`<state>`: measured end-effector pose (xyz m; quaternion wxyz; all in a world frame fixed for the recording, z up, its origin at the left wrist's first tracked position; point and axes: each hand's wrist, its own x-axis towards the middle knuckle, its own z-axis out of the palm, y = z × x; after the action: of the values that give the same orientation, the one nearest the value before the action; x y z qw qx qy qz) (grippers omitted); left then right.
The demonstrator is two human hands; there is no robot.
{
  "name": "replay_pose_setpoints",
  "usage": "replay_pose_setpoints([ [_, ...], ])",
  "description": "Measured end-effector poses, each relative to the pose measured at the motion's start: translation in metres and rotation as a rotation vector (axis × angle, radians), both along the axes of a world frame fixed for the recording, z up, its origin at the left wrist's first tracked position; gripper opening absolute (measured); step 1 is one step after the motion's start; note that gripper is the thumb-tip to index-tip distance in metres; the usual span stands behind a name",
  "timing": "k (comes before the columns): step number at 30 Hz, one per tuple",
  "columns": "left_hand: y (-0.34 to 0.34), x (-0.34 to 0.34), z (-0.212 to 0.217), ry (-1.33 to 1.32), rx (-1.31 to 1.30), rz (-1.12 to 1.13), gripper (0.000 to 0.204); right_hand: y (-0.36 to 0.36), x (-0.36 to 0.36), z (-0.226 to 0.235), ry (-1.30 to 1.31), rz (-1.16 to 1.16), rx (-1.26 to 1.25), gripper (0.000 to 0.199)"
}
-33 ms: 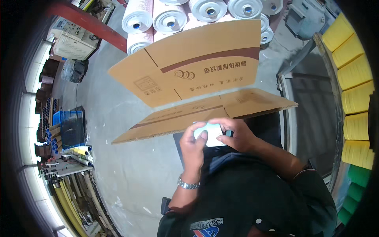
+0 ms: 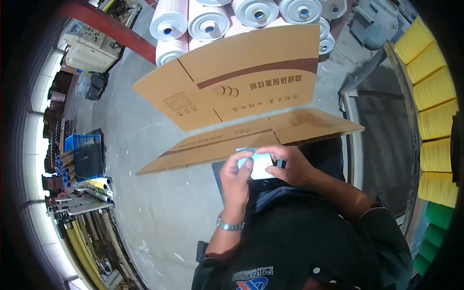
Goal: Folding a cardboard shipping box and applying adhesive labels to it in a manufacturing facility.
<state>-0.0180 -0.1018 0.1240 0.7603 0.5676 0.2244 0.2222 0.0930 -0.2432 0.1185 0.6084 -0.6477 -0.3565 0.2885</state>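
Note:
My left hand and my right hand are close together in front of my body. Between them is a small flat white rectangle with a pale blue edge; its exact kind cannot be made out. The left thumb presses on its face, and its far side sits against the curled left fingers. My right hand pinches the other end between thumb and fingers. Just beyond the hands stands a folded-open cardboard box blank, one brown panel raised and another slanting toward me.
Large white rolls are stacked at the back. Yellow rolls and green rolls line a rack on the right. At left lie a blue crate, tubes and long poles. A red beam crosses the upper left.

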Motion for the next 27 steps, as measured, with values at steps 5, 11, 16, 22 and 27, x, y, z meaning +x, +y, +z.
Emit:
replay_pose_setpoints([
  [5, -0.003, -0.001, 0.001, -0.051, -0.188, -0.013, 0.012, -0.002, -0.004, 0.008, -0.202, 0.021, -0.049, 0.04],
  [11, -0.006, -0.003, 0.0, 0.045, -0.288, 0.051, 0.015, -0.001, -0.012, 0.001, -0.249, 0.007, -0.003, 0.036],
  [16, -0.008, -0.005, -0.003, 0.102, -0.374, 0.006, 0.017, -0.007, -0.014, 0.001, -0.276, -0.024, -0.056, 0.027],
  [22, -0.009, -0.009, -0.013, 0.184, -0.364, -0.031, 0.017, -0.01, -0.016, -0.012, -0.3, -0.075, 0.0, 0.02],
  [27, -0.01, 0.0, -0.021, 0.145, -0.387, 0.022, 0.015, -0.014, -0.012, -0.014, -0.333, -0.118, 0.006, 0.016],
])
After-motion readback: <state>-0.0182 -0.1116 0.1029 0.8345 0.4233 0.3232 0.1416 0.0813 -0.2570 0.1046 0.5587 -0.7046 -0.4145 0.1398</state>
